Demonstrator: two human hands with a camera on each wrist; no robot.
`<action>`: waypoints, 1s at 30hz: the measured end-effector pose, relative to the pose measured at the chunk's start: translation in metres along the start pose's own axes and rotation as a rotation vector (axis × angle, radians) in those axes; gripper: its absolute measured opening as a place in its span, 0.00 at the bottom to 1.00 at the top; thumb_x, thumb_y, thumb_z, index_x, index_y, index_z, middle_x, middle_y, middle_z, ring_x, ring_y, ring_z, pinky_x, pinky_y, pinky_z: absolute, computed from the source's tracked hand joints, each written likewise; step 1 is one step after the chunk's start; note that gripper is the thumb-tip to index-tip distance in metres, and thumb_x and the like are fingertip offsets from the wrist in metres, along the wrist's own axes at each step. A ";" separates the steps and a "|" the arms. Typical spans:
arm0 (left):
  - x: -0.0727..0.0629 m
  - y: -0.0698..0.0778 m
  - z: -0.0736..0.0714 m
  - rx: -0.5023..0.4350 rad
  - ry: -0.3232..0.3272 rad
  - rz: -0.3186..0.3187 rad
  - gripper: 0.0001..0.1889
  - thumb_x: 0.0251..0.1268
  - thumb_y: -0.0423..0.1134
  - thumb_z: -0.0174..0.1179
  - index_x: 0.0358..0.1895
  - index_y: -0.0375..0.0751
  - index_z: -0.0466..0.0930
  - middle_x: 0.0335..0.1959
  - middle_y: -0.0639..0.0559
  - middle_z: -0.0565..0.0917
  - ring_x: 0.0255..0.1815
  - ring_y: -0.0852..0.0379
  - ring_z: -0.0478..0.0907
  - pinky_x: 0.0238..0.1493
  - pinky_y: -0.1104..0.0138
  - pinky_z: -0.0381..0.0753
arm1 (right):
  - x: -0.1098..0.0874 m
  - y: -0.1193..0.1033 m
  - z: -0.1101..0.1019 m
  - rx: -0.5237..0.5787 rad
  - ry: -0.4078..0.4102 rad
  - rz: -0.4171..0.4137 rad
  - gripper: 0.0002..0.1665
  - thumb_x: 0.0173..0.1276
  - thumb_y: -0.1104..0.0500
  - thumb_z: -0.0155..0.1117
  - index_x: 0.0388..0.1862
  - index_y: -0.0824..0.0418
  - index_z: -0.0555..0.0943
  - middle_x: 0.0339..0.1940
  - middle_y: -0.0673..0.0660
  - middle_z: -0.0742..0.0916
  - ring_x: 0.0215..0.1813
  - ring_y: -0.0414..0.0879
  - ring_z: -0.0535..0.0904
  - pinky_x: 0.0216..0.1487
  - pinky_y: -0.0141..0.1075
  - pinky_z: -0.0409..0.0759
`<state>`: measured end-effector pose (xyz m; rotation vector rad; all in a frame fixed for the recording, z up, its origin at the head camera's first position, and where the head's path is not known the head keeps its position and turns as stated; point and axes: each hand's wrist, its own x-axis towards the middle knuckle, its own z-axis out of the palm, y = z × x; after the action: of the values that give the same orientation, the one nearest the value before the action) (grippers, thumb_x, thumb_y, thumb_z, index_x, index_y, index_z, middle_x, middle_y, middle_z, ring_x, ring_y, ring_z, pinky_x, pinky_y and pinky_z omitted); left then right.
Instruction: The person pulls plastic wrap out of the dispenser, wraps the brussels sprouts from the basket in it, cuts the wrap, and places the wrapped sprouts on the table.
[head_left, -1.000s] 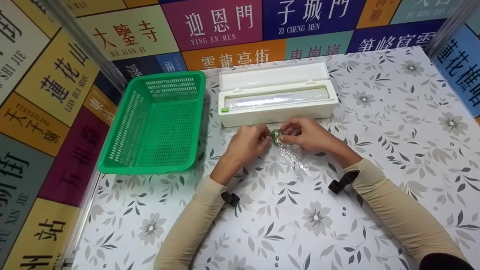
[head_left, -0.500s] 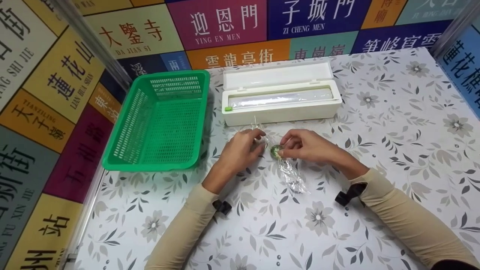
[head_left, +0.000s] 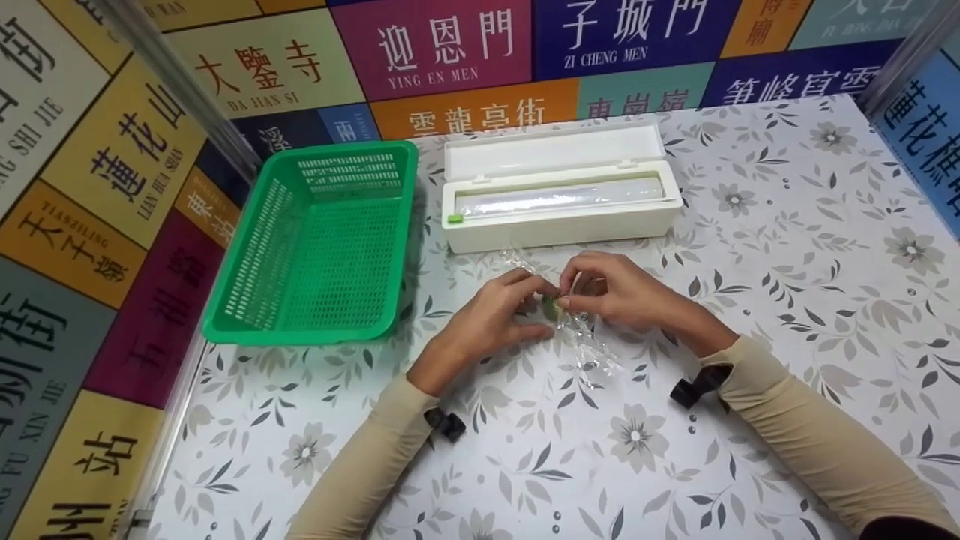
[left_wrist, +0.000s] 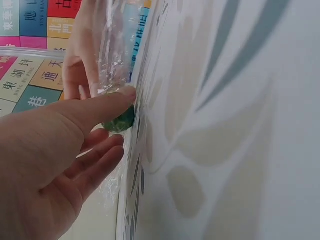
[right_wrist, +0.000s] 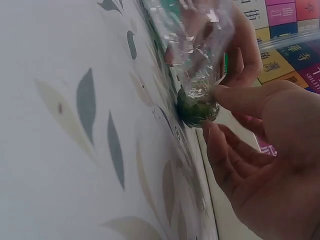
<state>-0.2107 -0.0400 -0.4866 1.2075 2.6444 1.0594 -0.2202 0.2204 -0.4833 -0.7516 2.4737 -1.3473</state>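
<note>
A small round green item (right_wrist: 194, 109), its kind unclear, lies wrapped in clear plastic film on the patterned tabletop (head_left: 480, 457). My right hand (head_left: 619, 292) pinches it between thumb and fingers from the right. Beside it on the left, my left hand (head_left: 487, 319) has its fingers and thumb spread about the item; a fingertip touches its upper side. One loose end of the plastic film (head_left: 592, 356) trails toward me, and another points toward the box. In the head view the fingers partly cover the item.
Behind the hands stands a long white box (head_left: 559, 229), lid raised, with a roll of plastic film (head_left: 555, 199) inside and a green slider at its left end. To the left is a green plastic basket (head_left: 300, 334). Walls with printed signs (head_left: 450, 45) border the table.
The hands and item first came nearer to me, away from the box. My left hand then let go of the far film end and moved right onto the item; my right hand kept its pinch.
</note>
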 end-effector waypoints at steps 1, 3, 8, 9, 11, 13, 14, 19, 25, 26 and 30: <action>0.000 0.000 0.000 -0.001 0.008 -0.002 0.21 0.65 0.41 0.79 0.59 0.44 0.85 0.53 0.47 0.87 0.49 0.51 0.87 0.53 0.65 0.89 | 0.000 0.001 -0.001 -0.008 0.002 -0.032 0.09 0.71 0.56 0.79 0.47 0.52 0.88 0.46 0.51 0.89 0.45 0.46 0.88 0.49 0.34 0.86; 0.001 0.001 0.000 -0.012 0.026 -0.010 0.17 0.68 0.40 0.77 0.56 0.41 0.86 0.52 0.46 0.87 0.47 0.51 0.88 0.51 0.65 0.90 | 0.001 0.002 -0.002 -0.029 0.003 -0.094 0.06 0.74 0.58 0.76 0.48 0.51 0.90 0.47 0.50 0.90 0.48 0.46 0.88 0.52 0.34 0.86; 0.003 0.002 0.001 -0.045 0.052 -0.027 0.10 0.72 0.35 0.72 0.52 0.37 0.88 0.51 0.45 0.88 0.46 0.53 0.90 0.50 0.69 0.90 | 0.001 0.001 -0.006 -0.071 -0.046 -0.129 0.14 0.72 0.69 0.72 0.52 0.53 0.89 0.50 0.51 0.90 0.50 0.47 0.89 0.54 0.39 0.90; 0.003 0.002 0.001 -0.050 0.053 -0.026 0.10 0.73 0.34 0.72 0.52 0.37 0.88 0.51 0.46 0.88 0.46 0.53 0.90 0.50 0.70 0.90 | 0.000 0.001 -0.007 -0.079 -0.066 -0.122 0.16 0.70 0.70 0.73 0.52 0.54 0.88 0.51 0.52 0.89 0.50 0.47 0.89 0.53 0.41 0.90; 0.004 0.002 0.002 -0.060 0.056 -0.023 0.09 0.73 0.33 0.70 0.52 0.37 0.89 0.51 0.46 0.88 0.47 0.54 0.90 0.51 0.72 0.89 | -0.001 0.000 -0.007 -0.096 -0.109 -0.110 0.21 0.66 0.72 0.74 0.54 0.55 0.85 0.54 0.54 0.87 0.50 0.49 0.89 0.53 0.43 0.91; 0.004 0.002 0.003 -0.072 0.059 -0.021 0.09 0.73 0.33 0.70 0.52 0.37 0.89 0.50 0.45 0.89 0.47 0.53 0.90 0.51 0.72 0.89 | -0.002 -0.001 -0.006 -0.115 -0.146 -0.095 0.25 0.62 0.71 0.77 0.56 0.55 0.81 0.56 0.54 0.85 0.52 0.49 0.88 0.54 0.43 0.91; 0.004 0.002 0.003 -0.076 0.060 -0.022 0.08 0.73 0.33 0.70 0.52 0.37 0.89 0.50 0.45 0.89 0.47 0.53 0.90 0.51 0.72 0.89 | -0.002 -0.001 -0.005 -0.123 -0.159 -0.092 0.27 0.61 0.70 0.78 0.56 0.55 0.80 0.57 0.54 0.84 0.52 0.48 0.88 0.54 0.43 0.91; 0.005 0.002 0.003 -0.083 0.050 -0.013 0.08 0.73 0.29 0.66 0.50 0.35 0.88 0.50 0.44 0.88 0.46 0.53 0.90 0.50 0.73 0.89 | -0.002 -0.004 -0.002 -0.201 -0.117 -0.163 0.19 0.61 0.61 0.83 0.47 0.51 0.83 0.58 0.51 0.82 0.53 0.47 0.85 0.55 0.41 0.89; 0.003 0.002 0.002 -0.042 0.020 0.001 0.13 0.67 0.31 0.72 0.53 0.35 0.87 0.52 0.45 0.86 0.48 0.53 0.89 0.53 0.70 0.90 | -0.003 -0.003 -0.006 -0.167 -0.082 -0.252 0.08 0.68 0.60 0.79 0.40 0.49 0.88 0.45 0.46 0.87 0.45 0.43 0.86 0.47 0.40 0.90; 0.002 0.003 0.002 -0.036 0.022 -0.001 0.13 0.67 0.33 0.74 0.52 0.36 0.86 0.52 0.45 0.86 0.49 0.52 0.89 0.53 0.69 0.90 | -0.003 -0.002 -0.006 -0.151 -0.089 -0.253 0.07 0.69 0.60 0.78 0.40 0.50 0.88 0.44 0.46 0.88 0.44 0.42 0.86 0.47 0.39 0.90; 0.003 0.004 0.002 -0.030 0.049 -0.007 0.11 0.69 0.38 0.76 0.47 0.37 0.87 0.51 0.45 0.85 0.48 0.53 0.89 0.52 0.68 0.90 | -0.003 -0.001 -0.005 -0.119 -0.087 -0.253 0.03 0.73 0.60 0.76 0.42 0.52 0.89 0.44 0.47 0.88 0.46 0.40 0.86 0.48 0.37 0.90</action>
<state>-0.2094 -0.0353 -0.4848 1.1812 2.6563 1.1385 -0.2195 0.2252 -0.4793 -1.1581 2.4726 -1.2217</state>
